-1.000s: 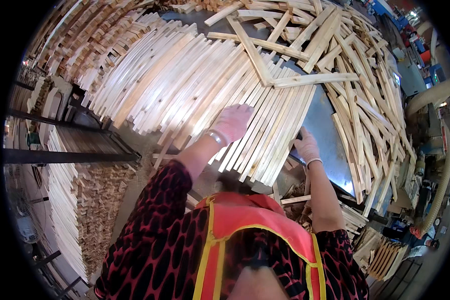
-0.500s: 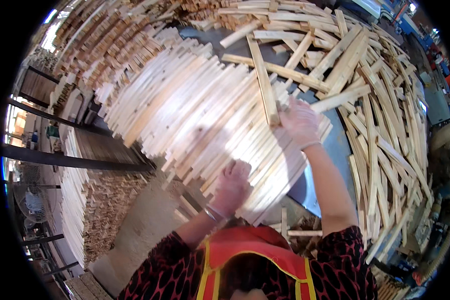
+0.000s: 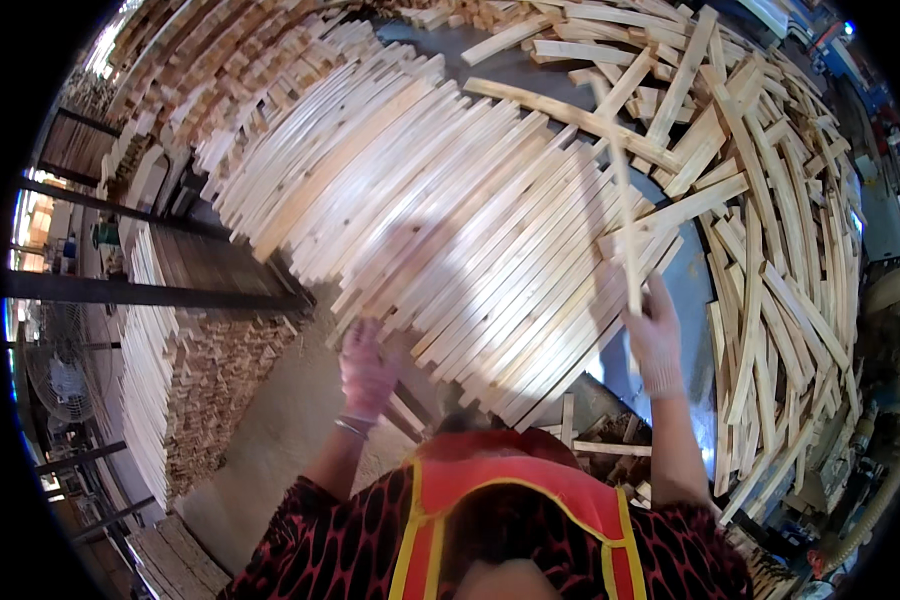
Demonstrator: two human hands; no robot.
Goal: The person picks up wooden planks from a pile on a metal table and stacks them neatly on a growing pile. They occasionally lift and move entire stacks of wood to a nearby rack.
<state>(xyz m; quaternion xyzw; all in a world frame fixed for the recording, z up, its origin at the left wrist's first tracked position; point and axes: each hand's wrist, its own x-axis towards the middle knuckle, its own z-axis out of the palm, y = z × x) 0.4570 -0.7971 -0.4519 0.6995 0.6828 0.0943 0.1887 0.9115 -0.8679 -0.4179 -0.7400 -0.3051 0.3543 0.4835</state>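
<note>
My right hand (image 3: 656, 335), in a thin pale glove, grips the near end of a wooden strip (image 3: 622, 190). The strip is raised, blurred by motion, and points away from me over the right side of a layer of wooden strips (image 3: 450, 220). Those pale strips lie side by side, slanting from near left to far right, with uneven ends. My left hand (image 3: 367, 370), also gloved, is beside the layer's near left ends. Its fingers are curled in and no strip shows in them. Whether it touches the strip ends is unclear.
Loose wooden strips (image 3: 770, 290) lie in a jumbled heap along the right and far right, some overlapping the layer. A blue-grey table surface (image 3: 695, 260) shows between. Stacked lumber (image 3: 230, 90) stands far left, another stack (image 3: 220, 400) left, behind a dark bar (image 3: 150, 318). A fan (image 3: 62, 370) stands beyond.
My right hand has drawn nearer and to the right, and the strip it holds has swung with it. My left hand has moved left, off the layer to its near edge.
</note>
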